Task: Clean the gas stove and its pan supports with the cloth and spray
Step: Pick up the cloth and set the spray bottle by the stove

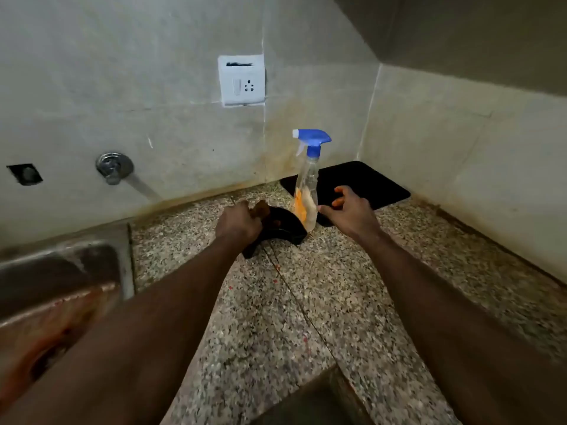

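On the speckled granite counter (337, 302), grips with the left hand (239, 223) a brownish cloth (260, 209) against the black pan support (283, 231). Holds the right hand (349, 213) spread and empty just beside the upright spray bottle (306, 191), which partly blocks the black mat (368, 185) in the corner. Leftward, steel sink (61, 265) and wall tap (113, 168).

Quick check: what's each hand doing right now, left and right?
Left hand: closed, gripping the black pan support.
Right hand: open, fingers spread beside the spray bottle, holding nothing.
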